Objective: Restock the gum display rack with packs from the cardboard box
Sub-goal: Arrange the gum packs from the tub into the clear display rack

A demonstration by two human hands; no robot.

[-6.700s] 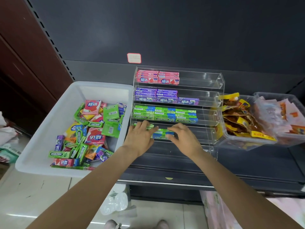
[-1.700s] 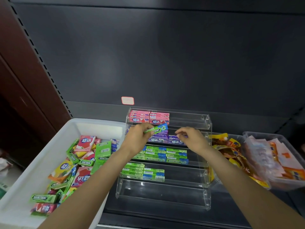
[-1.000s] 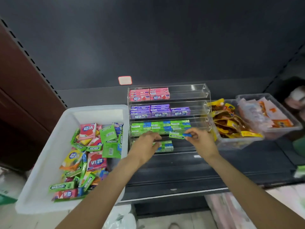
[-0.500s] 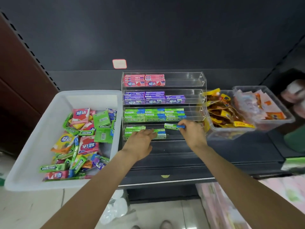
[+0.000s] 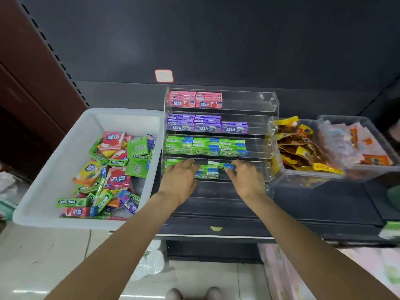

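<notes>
A clear tiered gum rack [image 5: 268,100] stands on the dark shelf. Pink packs [image 5: 194,102] fill its top tier, purple packs [image 5: 205,126] the second, green Doublemint packs [image 5: 205,148] the third. On the fourth tier my right hand [image 5: 246,180] pinches the blue end of a green pack [image 5: 218,164] lying above a small stack [image 5: 206,173]. My left hand [image 5: 179,180] rests with fingers laid flat on the green packs at that tier's left end. The white bin [image 5: 54,161] to the left holds several loose mixed gum packs [image 5: 112,169].
Two clear tubs of snack packets [image 5: 303,152] [image 5: 357,144] sit right of the rack. The dark back panel bears a small red-edged label [image 5: 163,76]. The shelf's front edge [image 5: 216,234] runs below my wrists, with floor tiles beneath.
My right hand has carried the green pack down onto the fourth tier's stack. My left hand has slid onto the packs at that tier's left end.
</notes>
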